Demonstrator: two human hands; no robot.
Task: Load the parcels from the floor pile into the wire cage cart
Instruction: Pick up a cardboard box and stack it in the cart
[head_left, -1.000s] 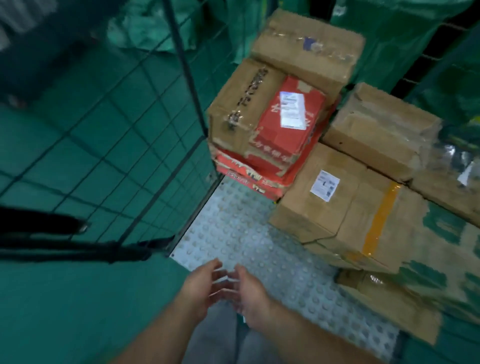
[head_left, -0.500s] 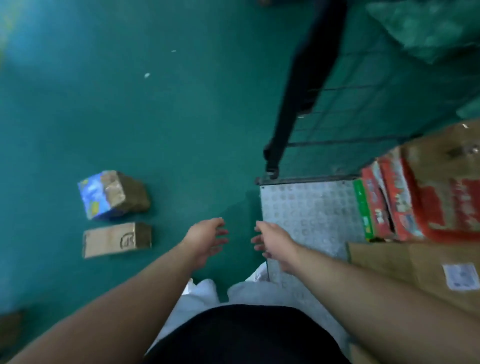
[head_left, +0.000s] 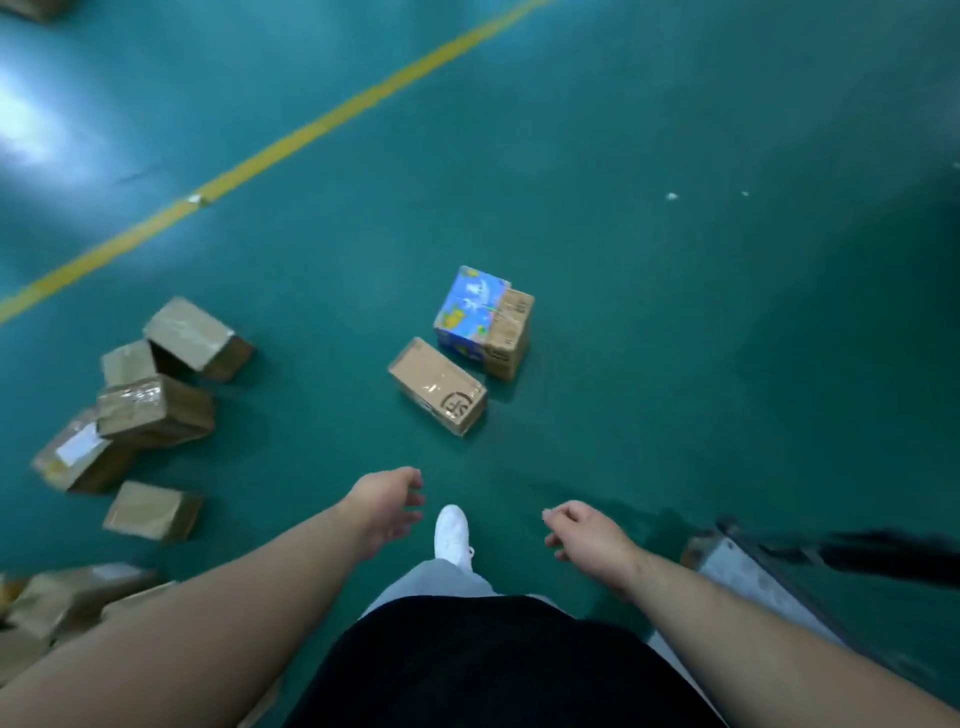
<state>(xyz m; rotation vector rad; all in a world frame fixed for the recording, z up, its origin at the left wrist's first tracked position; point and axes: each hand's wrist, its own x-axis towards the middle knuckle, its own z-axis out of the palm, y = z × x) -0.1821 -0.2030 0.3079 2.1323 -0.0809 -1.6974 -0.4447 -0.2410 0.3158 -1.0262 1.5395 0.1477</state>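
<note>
Nothing was loaded at that moment, all of it sat on the floor (head_left: 675, 322) and none of it was in anyone's grip. The closest bunch was at 12 o'clock from the feet: a blue box (head_left: 470, 312) with cartoon print, a tan box (head_left: 511, 332) pressed right against its 3 o'clock side, and a flat box (head_left: 436, 384) with a round stamped logo lying at their 7 o'clock. Couldn't tell if the flat one actually touched the blue one.

The pile (head_left: 156, 410) was off at 9 o'clock of the view, well apart from those three. It was plain brown taped cartons tumbled against each other at odd angles, one with a white label (head_left: 78, 449), and more ran blurry down to the 8 o'clock corner.

The left hand (head_left: 387, 501) hung out in front, empty, fingers loosely bent and a bit apart. The right hand (head_left: 584, 535) was the same deal at its 3 o'clock, empty, fingers softly curled, nothing pinched. Both hovered above the floor, well short of the flat box. A white shoe (head_left: 452, 535) showed between them, with a grey trouser leg (head_left: 431, 582) and a black top (head_left: 493, 670) below it.

The cart (head_left: 748, 571) only poked in at 4 o'clock, just a grey base corner with a dark frame edge. Beside it was a black blurred streak (head_left: 883, 556) I couldn't make out. A yellow line (head_left: 291, 140) cut the green floor diagonally from 9 to 12 o'clock, far behind the boxes.
</note>
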